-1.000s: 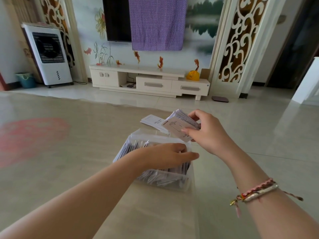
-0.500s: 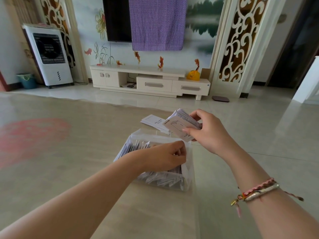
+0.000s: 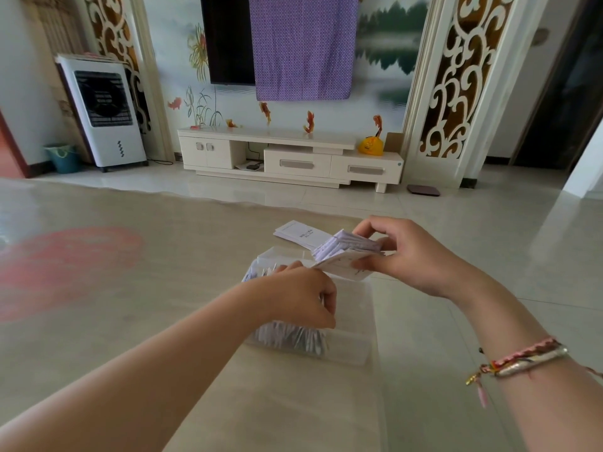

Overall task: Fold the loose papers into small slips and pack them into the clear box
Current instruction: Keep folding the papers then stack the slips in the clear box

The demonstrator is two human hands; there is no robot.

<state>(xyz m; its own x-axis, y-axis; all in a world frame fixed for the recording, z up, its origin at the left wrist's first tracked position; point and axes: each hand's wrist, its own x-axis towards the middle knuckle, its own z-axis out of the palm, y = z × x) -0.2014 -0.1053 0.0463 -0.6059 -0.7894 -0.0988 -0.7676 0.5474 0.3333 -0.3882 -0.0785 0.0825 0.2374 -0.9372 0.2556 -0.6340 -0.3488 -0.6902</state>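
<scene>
A clear plastic box (image 3: pixel 354 340) stands on the table in front of me, its left part packed with upright folded white slips (image 3: pixel 287 336). My left hand (image 3: pixel 303 296) reaches into the box with fingers curled down against the packed slips, pushing them toward the left; whether it grips any is hidden. My right hand (image 3: pixel 408 256) holds a stack of folded slips (image 3: pixel 346 249) just above the box's far right corner, thumb under and fingers on top. Loose white papers (image 3: pixel 300 234) lie flat on the table behind the box.
The glossy beige table (image 3: pixel 130 305) extends wide to the left, with a faint red patch there. Its right edge runs down past the box at about the middle of the view. Beyond lie tiled floor, a white TV cabinet (image 3: pixel 290 158) and an air cooler (image 3: pixel 101 109).
My left hand's fingers curled and drew left, pressing the slips together and leaving the box's right part free. My right hand tipped its stack flatter and lowered it toward the box.
</scene>
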